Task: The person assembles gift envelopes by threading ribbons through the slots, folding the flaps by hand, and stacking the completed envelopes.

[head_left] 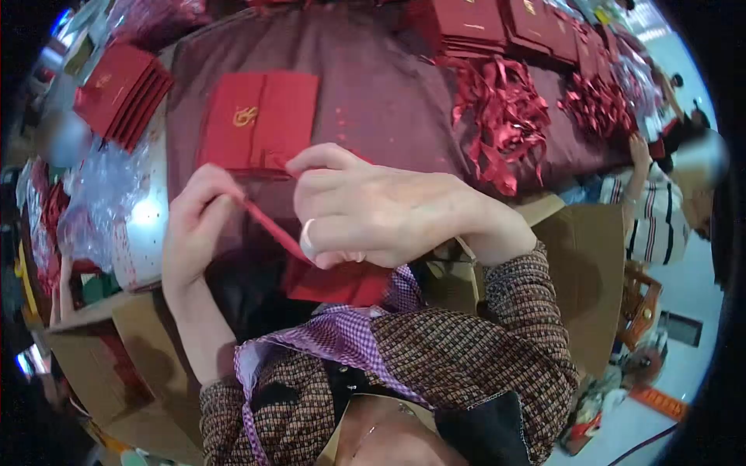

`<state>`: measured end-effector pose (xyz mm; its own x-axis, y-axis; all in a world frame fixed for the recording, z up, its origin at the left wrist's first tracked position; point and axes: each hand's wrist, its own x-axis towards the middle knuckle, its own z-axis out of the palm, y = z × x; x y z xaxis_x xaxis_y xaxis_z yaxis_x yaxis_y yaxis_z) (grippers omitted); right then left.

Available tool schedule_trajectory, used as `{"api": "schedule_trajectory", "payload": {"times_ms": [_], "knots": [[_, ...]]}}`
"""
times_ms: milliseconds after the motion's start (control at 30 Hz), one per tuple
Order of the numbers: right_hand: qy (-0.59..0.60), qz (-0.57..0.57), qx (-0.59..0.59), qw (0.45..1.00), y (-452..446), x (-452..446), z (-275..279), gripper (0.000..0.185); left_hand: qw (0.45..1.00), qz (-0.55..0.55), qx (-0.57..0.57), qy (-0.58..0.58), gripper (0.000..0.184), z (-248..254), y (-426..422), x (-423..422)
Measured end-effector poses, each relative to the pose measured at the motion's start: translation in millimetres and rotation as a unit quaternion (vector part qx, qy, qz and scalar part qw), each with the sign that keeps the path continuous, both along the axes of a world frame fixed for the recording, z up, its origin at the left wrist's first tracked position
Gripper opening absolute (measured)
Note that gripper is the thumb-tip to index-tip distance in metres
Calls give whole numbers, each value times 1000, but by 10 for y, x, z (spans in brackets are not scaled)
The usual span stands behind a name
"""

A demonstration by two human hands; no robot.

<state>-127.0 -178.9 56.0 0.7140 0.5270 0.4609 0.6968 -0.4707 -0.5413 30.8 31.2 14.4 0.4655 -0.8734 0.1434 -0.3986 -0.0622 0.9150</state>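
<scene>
A narrow red ribbon (272, 227) runs taut between my two hands in front of my chest. My left hand (198, 221) pinches its upper end, fingers closed. The ribbon's lower end runs in under the curled fingers of my right hand (373, 210), which is closed and has a pale band around one finger. Below my right hand, a red card or folder (342, 286) lies near my lap, partly covered by the hand. Just beyond my hands, a stack of red folders (287, 116) with a gold emblem rests on the dark red cloth (373, 85).
Bunches of shiny red ribbon (505, 116) lie at the right, below stacked red folders (470, 27). More fanned folders (124, 89) and clear plastic wrap (105, 202) are at the left. Cardboard boxes (579, 272) flank me. A person in a striped shirt (660, 217) is at the right.
</scene>
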Motion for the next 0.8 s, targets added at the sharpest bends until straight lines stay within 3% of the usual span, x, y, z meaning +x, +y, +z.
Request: {"api": "schedule_trajectory", "payload": {"times_ms": [33,133,200,233,300,333,367,433,467,533,600,667,700,733,800], "knots": [[5,-14,4,1000,-27,-9,22,9,999,13,-22,20,5,-8,29,25],[17,-59,46,997,-115,59,-53,9,933,50,-91,345,16,-35,-1,8],[-13,-89,86,992,-113,134,-100,6,883,58,-165,435,29,30,-136,-123],[-15,-93,86,992,-106,153,-113,6,856,12,-221,467,42,49,-225,-222],[-24,-114,182,976,-108,174,-140,6,871,32,-162,463,54,58,-289,-342],[-42,-103,193,975,-142,196,-160,5,876,128,-160,437,66,41,-396,-401],[-45,-101,190,976,-157,195,-182,5,876,128,-164,435,66,24,-405,-418],[-9,-130,263,956,-173,174,-221,5,899,9,-236,368,76,-12,-369,-460],[15,-152,245,957,-217,153,-215,7,876,30,-254,409,78,-26,-405,-530],[31,-152,265,952,-250,181,-234,11,907,102,-189,362,79,-27,-433,-649],[85,-156,329,927,-226,181,-302,17,898,93,-202,380,71,26,-463,-705],[84,-157,339,924,-180,216,-367,17,949,67,-157,265,58,-23,-414,-687],[83,-156,348,921,-150,226,-398,17,947,93,-167,259,43,-35,-463,-709],[129,-166,388,897,-102,214,-398,15,947,97,-163,258,40,-34,-473,-682],[73,-183,373,907,-57,231,-454,14,954,113,-118,253,33,81,-506,-691]]}}
